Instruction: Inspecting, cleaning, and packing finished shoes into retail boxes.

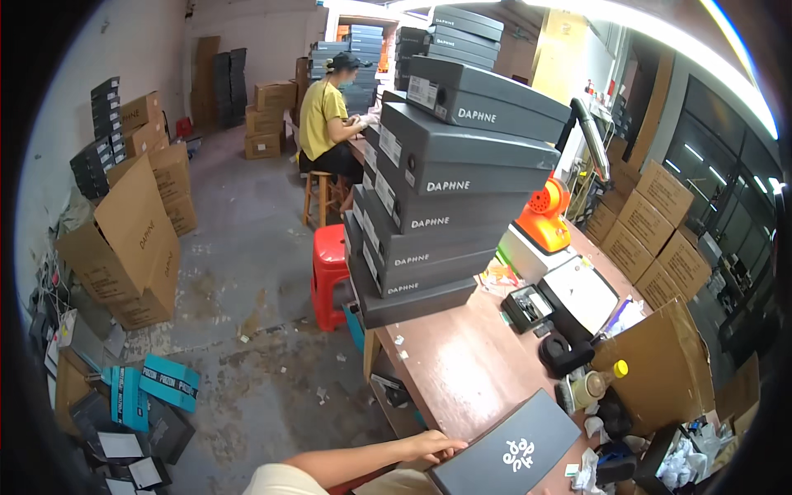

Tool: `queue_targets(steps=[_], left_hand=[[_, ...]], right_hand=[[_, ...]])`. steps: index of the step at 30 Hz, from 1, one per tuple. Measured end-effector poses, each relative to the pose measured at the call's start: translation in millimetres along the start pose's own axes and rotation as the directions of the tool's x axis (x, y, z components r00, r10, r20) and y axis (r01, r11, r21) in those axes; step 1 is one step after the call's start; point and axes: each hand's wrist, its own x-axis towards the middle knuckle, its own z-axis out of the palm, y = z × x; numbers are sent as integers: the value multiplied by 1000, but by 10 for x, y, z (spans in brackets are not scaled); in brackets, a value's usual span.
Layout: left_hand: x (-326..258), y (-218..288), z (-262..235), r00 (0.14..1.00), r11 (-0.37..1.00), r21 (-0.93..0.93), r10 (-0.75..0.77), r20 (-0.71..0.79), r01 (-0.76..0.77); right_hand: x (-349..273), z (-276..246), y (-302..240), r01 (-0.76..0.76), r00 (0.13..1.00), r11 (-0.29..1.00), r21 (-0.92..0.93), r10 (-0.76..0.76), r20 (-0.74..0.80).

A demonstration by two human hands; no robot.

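At the near edge of the table, a dark grey shoebox (503, 450) lies with its lid facing up, white lettering on it. My left hand (435, 446) reaches in from the lower edge, its fingers curled and closed on the box's left side. Nothing of my right hand shows. Beyond the box, a tall stack of dark shoeboxes (466, 165) rises from the table's left side, some sitting askew. To the right of the box stands a clear bottle with a yellow cap (589, 389).
The brown table (458, 363) also bears an orange device (546, 216), an open white-lined box (580, 295) and black rolls (564, 355). A red stool (330, 276) stands left of it. Someone in a yellow shirt (323, 120) sits farther back. Cartons (124, 239) line the left.
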Motion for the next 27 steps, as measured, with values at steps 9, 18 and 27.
queue_targets(steps=[9, 18, 27], left_hand=[[-216, 36, 740, 996, 962, -259, -78, 48, 87], [-508, 186, 963, 725, 635, 397, 676, 129, -663], [-629, 48, 525, 177, 165, 821, 981, -80, -547]], right_hand=[[-284, 51, -83, 177, 809, 889, -423, -376, -452], [-585, 1419, 155, 599, 760, 750, -281, -643, -96], [156, 2643, 354, 358, 934, 594, -720, -217, 285]])
